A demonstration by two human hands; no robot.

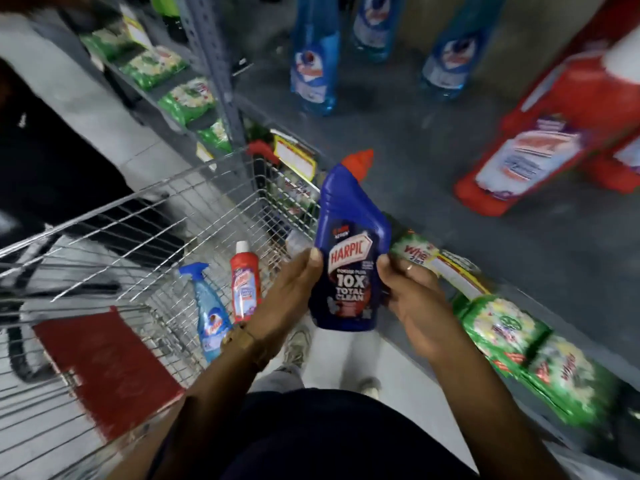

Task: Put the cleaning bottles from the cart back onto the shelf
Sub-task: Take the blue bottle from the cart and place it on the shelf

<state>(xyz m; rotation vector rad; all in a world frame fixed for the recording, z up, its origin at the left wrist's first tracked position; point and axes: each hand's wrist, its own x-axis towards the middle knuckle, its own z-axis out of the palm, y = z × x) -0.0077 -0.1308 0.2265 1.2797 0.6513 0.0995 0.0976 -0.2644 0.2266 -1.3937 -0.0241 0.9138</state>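
Note:
A dark blue Harpic bottle [349, 244] with a red cap is held upright between the cart and the shelf. My left hand [294, 289] grips its left side and my right hand [412, 292] grips its right side. In the wire cart [166, 209] lie a light blue spray bottle [207, 313] and a red bottle with a white cap [245, 285]. On the grey shelf [433, 161] stand blue bottles [313, 60] at the back and red bottles [540, 133] at the right.
Green detergent packs [512, 334] fill the lower shelf edge on the right, and more [187, 98] sit on the far shelves. A person in dark clothing [52, 161] stands left of the cart. A red flap [104, 365] lies in the cart's seat.

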